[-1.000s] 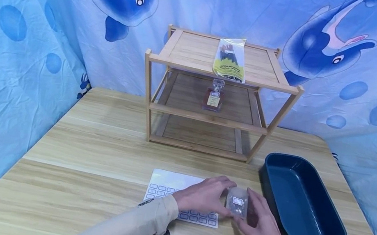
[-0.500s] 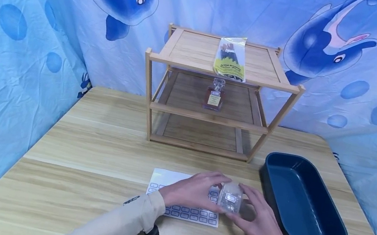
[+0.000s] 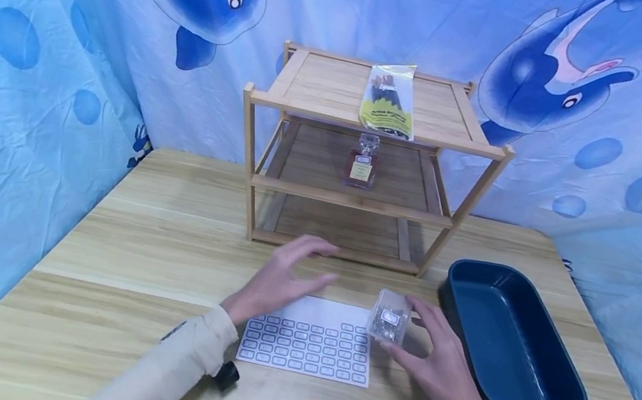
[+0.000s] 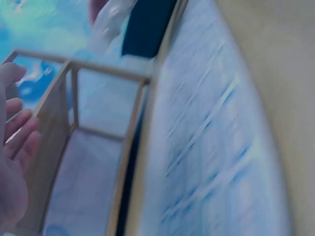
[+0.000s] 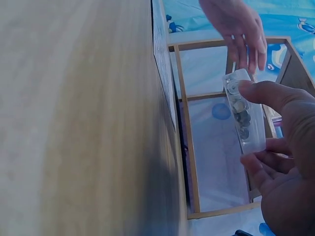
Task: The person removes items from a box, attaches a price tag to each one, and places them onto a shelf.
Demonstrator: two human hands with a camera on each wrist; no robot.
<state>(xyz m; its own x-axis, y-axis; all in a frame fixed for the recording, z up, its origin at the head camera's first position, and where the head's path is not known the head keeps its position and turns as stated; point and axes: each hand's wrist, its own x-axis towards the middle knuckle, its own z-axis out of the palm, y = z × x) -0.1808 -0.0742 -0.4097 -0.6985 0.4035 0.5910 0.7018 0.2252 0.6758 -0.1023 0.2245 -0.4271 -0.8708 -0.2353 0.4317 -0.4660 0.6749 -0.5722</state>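
Note:
My right hand (image 3: pixel 442 362) holds a small clear plastic box (image 3: pixel 389 316) between thumb and fingers, above the right end of the label sheet. A small printed label sits on the box's face. In the right wrist view, small shiny round pieces show through the wall of the box (image 5: pixel 240 110). To the left, my left hand (image 3: pixel 275 283) hovers over the label sheet (image 3: pixel 306 346), apart from the box, its fingers spread and holding nothing. Rows of blue-framed labels cover most of the white sheet, with bare backing along its top. The left wrist view is blurred.
A three-tier wooden shelf (image 3: pixel 353 200) stands at the back of the table. On its top lies a bag of artist brushes (image 3: pixel 390 102); a stoppered glass bottle (image 3: pixel 361 164) stands on the middle tier. At the right is a dark blue bin (image 3: pixel 510 345).
My left hand has let go of the box and moved left. My right hand keeps the box, which has shifted left and up and is now tilted. More of the label sheet shows.

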